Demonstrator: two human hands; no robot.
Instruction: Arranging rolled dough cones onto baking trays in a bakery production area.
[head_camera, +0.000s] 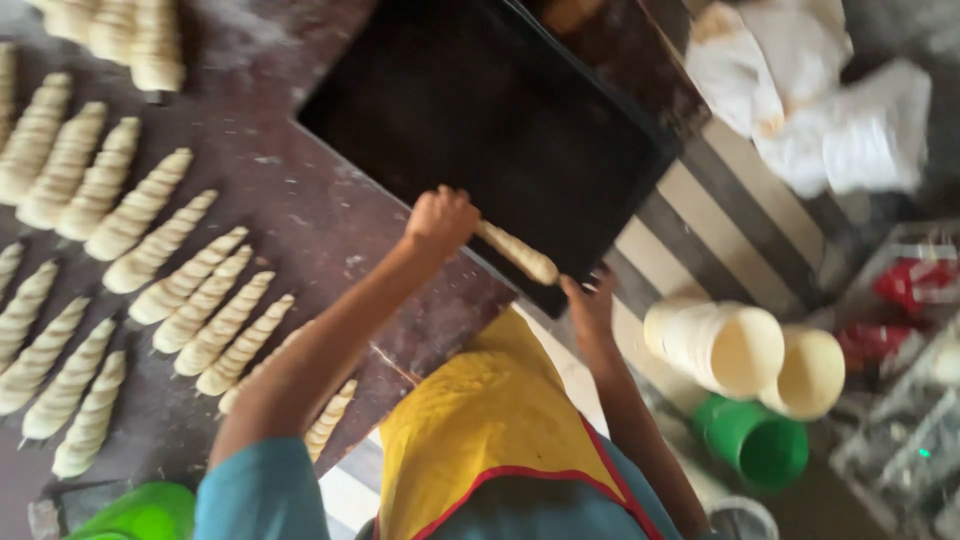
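My left hand (440, 220) is closed around one end of a pale spiral dough roll (520, 254) and holds it over the near edge of a black baking tray (480, 110). My right hand (590, 305) grips the tray's near corner. The tray rests partly on a dark floured table (300, 210) and juts past its edge. Rows of several more spiral dough rolls (190, 300) lie on the table to the left of my left arm.
White buckets (720, 345) and a green bucket (755, 440) lie on the floor at the right. White cloths (810, 90) lie at the top right, over a striped floor (700, 220). A green object (140, 512) sits at the bottom left. I wear a yellow apron (490, 420).
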